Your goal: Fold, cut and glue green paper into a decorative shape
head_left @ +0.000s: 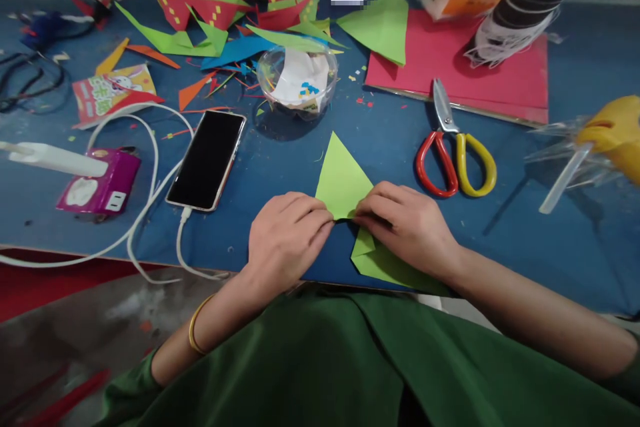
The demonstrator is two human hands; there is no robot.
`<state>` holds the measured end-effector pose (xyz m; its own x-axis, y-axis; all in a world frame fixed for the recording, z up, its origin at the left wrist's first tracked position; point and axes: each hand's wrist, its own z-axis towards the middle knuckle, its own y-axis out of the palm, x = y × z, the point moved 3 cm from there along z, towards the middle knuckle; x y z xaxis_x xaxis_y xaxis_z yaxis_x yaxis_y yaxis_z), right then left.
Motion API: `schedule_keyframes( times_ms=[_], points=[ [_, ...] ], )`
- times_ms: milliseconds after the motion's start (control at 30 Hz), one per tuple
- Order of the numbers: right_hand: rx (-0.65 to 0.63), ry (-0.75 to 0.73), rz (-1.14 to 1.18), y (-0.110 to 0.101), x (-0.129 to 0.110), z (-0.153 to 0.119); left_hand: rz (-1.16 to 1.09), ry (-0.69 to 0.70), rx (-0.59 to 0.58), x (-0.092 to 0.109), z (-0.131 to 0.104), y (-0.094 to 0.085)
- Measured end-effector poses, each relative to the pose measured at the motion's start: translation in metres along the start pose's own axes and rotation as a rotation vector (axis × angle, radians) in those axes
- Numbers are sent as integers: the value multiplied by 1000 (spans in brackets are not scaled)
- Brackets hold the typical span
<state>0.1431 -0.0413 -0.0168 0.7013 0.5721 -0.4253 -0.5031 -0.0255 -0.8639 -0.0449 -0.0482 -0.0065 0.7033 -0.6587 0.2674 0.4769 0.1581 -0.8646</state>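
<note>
A folded light green paper (pixel 343 177) lies on the blue table near its front edge, its pointed end away from me. My left hand (pixel 287 233) pinches its lower left corner, fingers pressed together. At the lower right corner my right hand (pixel 413 223) grips the same paper between thumb and fingers. Another green paper piece (pixel 385 263) lies partly under my right hand and wrist. Scissors (pixel 445 127) with one red and one yellow handle rest to the right, their blades pointing away.
On the blue table (pixel 300 160), a phone (pixel 207 160) with a white cable and a purple box (pixel 103 180) are at left. Behind stand a clear bowl (pixel 300 80), paper scraps and red sheets (pixel 465 73). A black bottle (pixel 525 7) and yellow object (pixel 613 130) are at right.
</note>
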Motion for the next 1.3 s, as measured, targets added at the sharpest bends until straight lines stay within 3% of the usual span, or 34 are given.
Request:
schedule_keyframes(
  times_ms=[100, 333, 733, 1133, 1300],
  points=[
    [7, 2, -20, 1, -2, 0, -47, -33, -6, -3, -1, 0],
    [-22, 45, -45, 3, -2, 0, -77, -252, -13, -13, -9, -6],
    [-33, 108, -82, 4, -1, 0, -73, -171, -93, -13, 3, 2],
    [-38, 199, 28, 3, 1, 1, -297, -390, -119, -21, 3, -5],
    [-27, 198, 45, 2, 3, 1, -325, -394, -111, -19, 7, -3]
  ],
)
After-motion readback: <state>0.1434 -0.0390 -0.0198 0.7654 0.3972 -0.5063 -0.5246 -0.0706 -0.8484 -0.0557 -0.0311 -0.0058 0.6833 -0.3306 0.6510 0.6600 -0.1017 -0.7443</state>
